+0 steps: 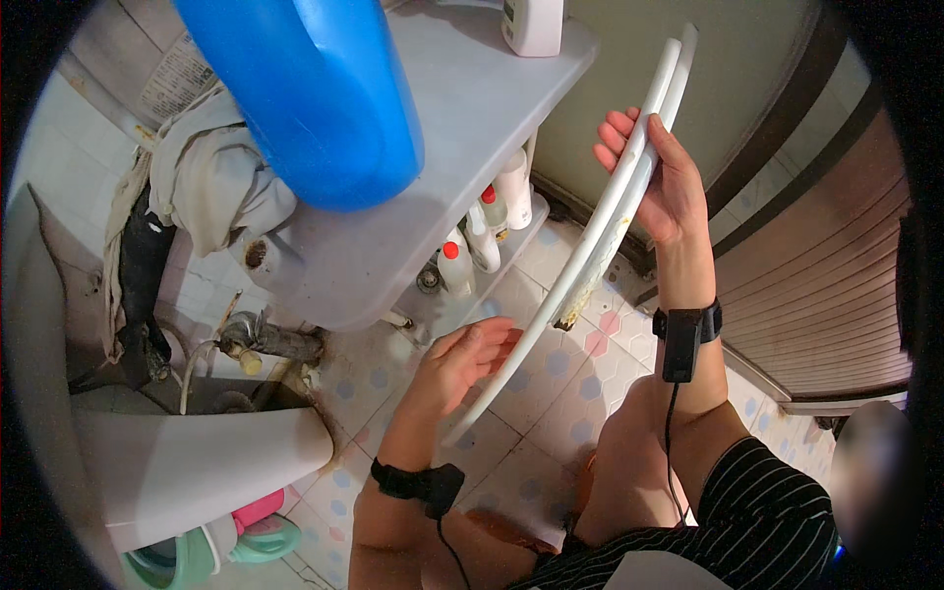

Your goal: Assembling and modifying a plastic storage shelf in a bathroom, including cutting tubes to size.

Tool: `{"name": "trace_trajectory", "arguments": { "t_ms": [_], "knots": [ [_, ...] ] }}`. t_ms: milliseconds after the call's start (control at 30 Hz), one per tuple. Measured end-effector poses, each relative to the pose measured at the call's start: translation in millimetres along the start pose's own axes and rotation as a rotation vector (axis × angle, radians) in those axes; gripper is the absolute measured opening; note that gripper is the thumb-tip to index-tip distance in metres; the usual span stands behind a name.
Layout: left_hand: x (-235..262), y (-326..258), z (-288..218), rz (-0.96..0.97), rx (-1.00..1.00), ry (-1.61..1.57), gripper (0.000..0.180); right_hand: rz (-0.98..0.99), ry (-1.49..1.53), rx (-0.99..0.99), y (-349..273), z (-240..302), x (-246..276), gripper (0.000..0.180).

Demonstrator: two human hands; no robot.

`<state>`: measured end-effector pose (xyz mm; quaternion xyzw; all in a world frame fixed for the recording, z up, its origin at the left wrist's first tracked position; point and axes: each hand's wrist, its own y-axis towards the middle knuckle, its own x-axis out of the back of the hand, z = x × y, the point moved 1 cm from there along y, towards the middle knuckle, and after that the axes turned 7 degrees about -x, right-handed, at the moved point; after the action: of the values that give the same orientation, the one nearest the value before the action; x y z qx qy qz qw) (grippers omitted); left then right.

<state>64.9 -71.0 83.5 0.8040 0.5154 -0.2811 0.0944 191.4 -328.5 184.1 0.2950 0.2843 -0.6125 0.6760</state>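
Note:
A white toilet seat with its lid (590, 241) is held edge-on in the air, running from upper right down to the lower middle. My right hand (661, 182) grips its upper part, fingers wrapped over the rim. My left hand (462, 359) touches its lower end with the fingers spread along the edge. A brownish stain shows at the seat's inner lower tip. Both wrists wear black bands with cables.
A grey shelf (462, 118) carries a large blue jug (315, 93) and a white bottle (532, 22). Several bottles (482, 236) stand underneath it. A white toilet bowl (187, 462) sits at lower left, rags (202, 172) and a pipe (265, 339) behind it. Tiled floor (560, 393), wooden door (826, 275) at right.

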Motion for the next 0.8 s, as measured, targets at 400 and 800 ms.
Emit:
{"name": "trace_trajectory", "arguments": {
  "t_ms": [400, 800],
  "knots": [
    [-26.3, -0.3, -3.2, -0.055, -0.092, 0.410, 0.032, 0.079, -0.007, -0.087, -9.9, -16.4, -26.7, 0.024],
    [-30.1, 7.9, 4.7, -0.033, 0.040, 0.102, 0.022, 0.128, -0.018, -0.128, -10.8, -28.0, -34.9, 0.023]
  ]
}}
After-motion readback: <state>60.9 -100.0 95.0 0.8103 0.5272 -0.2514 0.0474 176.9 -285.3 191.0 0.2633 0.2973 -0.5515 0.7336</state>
